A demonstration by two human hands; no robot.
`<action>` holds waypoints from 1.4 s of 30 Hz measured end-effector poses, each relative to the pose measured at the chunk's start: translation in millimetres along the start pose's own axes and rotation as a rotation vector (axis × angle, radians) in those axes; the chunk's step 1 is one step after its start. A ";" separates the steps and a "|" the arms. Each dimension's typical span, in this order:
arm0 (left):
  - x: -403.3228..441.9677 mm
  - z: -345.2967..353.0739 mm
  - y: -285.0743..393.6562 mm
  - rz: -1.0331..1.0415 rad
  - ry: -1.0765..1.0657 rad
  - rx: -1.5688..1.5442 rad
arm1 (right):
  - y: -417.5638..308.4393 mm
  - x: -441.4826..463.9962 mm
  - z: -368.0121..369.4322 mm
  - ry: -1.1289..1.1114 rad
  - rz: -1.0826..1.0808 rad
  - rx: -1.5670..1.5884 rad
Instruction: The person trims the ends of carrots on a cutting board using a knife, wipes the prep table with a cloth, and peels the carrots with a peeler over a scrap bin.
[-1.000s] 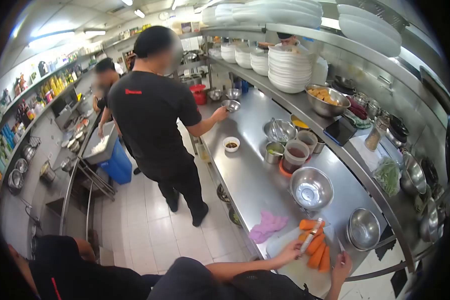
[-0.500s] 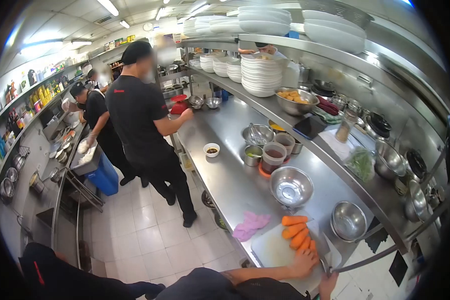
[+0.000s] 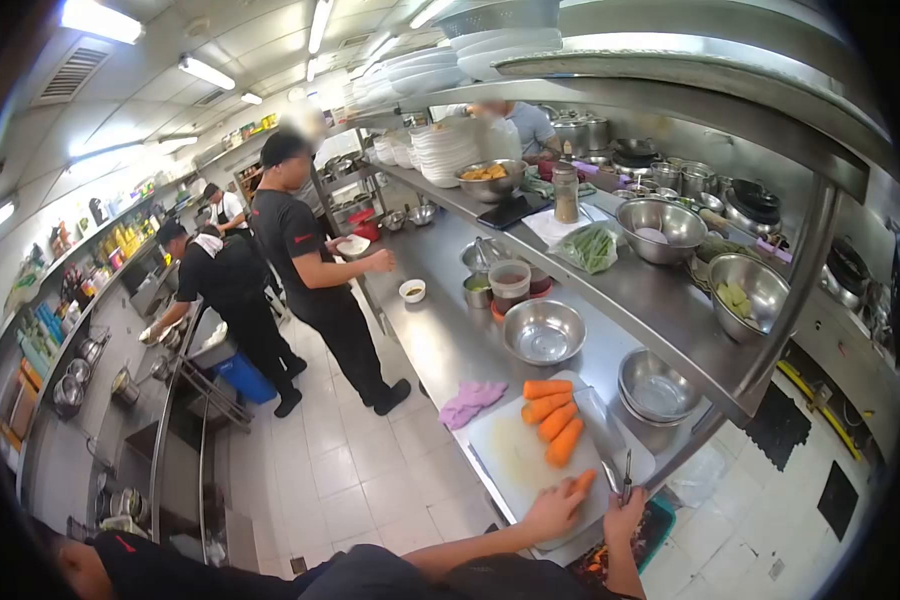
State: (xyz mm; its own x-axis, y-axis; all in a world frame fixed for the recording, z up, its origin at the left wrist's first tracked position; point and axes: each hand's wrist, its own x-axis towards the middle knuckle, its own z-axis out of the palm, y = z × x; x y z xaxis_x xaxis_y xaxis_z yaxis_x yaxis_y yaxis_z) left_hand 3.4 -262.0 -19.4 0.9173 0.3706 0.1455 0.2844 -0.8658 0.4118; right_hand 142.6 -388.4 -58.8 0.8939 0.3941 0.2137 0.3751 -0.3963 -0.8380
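Head view: I've left hand curled over a carrot at the cutting board's near edge; right hand, just rightward, grips a peeler.

the cutting board has free room at left; carrots block its far right, steel bowls stand beyond, and a shelf overhangs on the right.

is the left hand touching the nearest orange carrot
Touching. The head view shows the left hand with its fingers on the nearest orange carrot.
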 end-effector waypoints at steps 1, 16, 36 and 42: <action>-23.0 8.8 -1.0 -0.012 0.003 -0.007 | 3.5 -4.5 -5.9 0.022 -0.007 0.103; -75.6 -30.0 71.9 -0.561 -0.540 -2.081 | 15.4 -89.8 -87.7 -0.416 0.366 0.665; -19.0 16.2 127.8 -0.585 -0.489 -1.453 | 0.1 -65.2 -199.9 -0.567 0.763 1.376; -25.4 43.2 115.8 -0.609 -0.531 -1.159 | 32.0 -90.4 -158.5 -0.314 0.408 0.276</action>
State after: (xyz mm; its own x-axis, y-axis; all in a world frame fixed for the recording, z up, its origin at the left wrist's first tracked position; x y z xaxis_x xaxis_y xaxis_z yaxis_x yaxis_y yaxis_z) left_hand 25.1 -386.2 -14.3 0.8039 0.1868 -0.5647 0.5196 0.2415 0.8196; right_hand 112.8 -568.2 -25.3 0.8214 0.4984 -0.2773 -0.0997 -0.3532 -0.9302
